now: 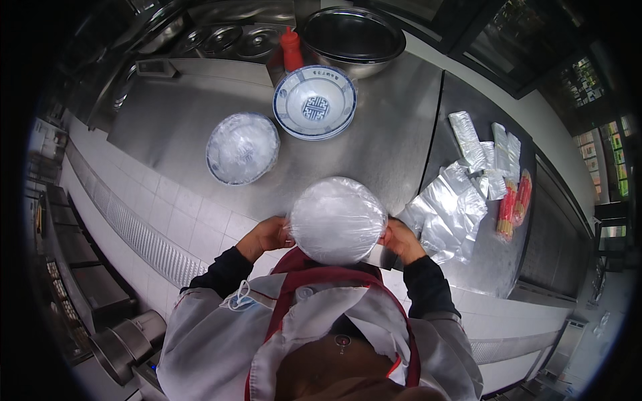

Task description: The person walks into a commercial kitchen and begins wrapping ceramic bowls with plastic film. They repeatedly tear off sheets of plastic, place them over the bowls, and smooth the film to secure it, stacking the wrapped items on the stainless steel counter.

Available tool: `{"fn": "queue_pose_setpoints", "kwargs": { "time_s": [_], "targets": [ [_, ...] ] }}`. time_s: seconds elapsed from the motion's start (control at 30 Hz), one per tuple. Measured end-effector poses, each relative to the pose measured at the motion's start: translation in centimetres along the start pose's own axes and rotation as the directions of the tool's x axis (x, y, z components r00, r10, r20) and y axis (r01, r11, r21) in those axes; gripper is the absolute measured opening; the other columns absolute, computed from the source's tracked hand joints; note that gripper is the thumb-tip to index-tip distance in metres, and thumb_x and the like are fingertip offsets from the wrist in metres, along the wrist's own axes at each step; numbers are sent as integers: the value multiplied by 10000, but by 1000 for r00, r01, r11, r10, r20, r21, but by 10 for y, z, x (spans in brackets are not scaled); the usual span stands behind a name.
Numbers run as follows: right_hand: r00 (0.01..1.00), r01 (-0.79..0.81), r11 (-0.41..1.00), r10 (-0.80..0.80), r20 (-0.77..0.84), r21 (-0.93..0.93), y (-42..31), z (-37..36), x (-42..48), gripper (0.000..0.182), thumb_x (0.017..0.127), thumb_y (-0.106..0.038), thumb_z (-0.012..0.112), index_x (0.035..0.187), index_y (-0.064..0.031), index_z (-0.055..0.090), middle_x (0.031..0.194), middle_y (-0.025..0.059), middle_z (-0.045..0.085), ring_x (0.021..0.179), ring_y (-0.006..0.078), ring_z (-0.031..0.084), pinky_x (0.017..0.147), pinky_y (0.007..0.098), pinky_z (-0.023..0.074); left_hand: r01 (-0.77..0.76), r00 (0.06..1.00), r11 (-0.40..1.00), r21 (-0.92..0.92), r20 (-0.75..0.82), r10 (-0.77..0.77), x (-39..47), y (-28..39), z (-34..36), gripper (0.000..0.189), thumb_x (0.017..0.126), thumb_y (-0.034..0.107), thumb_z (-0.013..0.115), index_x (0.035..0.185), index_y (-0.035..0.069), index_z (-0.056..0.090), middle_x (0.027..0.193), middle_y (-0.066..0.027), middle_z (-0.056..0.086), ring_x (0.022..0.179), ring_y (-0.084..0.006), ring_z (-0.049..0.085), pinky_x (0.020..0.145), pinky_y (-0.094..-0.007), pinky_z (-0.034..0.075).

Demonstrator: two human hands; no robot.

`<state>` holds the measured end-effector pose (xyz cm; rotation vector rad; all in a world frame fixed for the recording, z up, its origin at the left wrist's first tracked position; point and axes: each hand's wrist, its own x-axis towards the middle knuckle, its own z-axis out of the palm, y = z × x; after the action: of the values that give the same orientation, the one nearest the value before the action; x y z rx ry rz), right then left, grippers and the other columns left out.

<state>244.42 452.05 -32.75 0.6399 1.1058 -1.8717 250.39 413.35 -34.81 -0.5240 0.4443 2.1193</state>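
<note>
A round bowl or dish covered in clear plastic film (338,220) is held level at the near edge of the steel counter. My left hand (270,233) grips its left rim and my right hand (399,239) its right rim. Beyond it to the left stands another film-wrapped blue-and-white bowl (243,148). A small stack of blue-and-white patterned bowls (315,103), the top one also in film, sits farther back. Flat clear plastic bags (446,208) lie spread on the counter to the right of my right hand.
Behind the stack stand a red squeeze bottle (291,49) and a large steel basin (353,37). Folded bundles of plastic bags (469,140) and red-wrapped chopstick packs (507,208) lie at the right. Lidded steel containers (258,41) are at the back left; steel pots (125,346) stand at lower left.
</note>
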Motion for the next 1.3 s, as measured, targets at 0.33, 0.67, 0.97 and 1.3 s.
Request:
{"fn": "queue_pose_setpoints", "kwargs": {
  "time_s": [0.33,0.67,0.97,1.3],
  "targets": [
    [981,189,927,-193,-18,325,60,43,-30,419,972,-208,459,1319,28,454,1310,149,544,1195,302,521,1034,433,409,-315,949,943,-107,-48,312,-21,-56,82,370,928,196,573,1265,61,500,1215,-54,588,1123,-180,559,991,-321,444],
    [564,543,460,-819,-101,-703,40,58,32,201,838,-17,537,1019,13,619,953,125,678,873,254,647,799,338,509,-312,288,47,949,47,956,72,-50,59,329,855,73,591,1173,-3,562,1086,-167,661,996,-289,649,838,-366,510],
    [440,260,347,-873,-209,-901,-30,32,0,144,833,-153,617,920,-41,593,717,115,622,666,331,599,695,440,475,67,487,-175,982,121,865,27,25,31,305,897,213,556,1091,-23,558,1041,-238,607,818,-359,640,726,-401,521],
    [413,353,-610,-579,703,-709,-61,107,-27,408,920,-255,544,1313,-147,537,1398,40,476,1357,262,350,1137,471,207,-51,410,-655,754,614,675,54,26,144,382,973,189,409,1299,12,503,1373,-183,477,1298,-360,424,1115,-474,269]
  ]
}}
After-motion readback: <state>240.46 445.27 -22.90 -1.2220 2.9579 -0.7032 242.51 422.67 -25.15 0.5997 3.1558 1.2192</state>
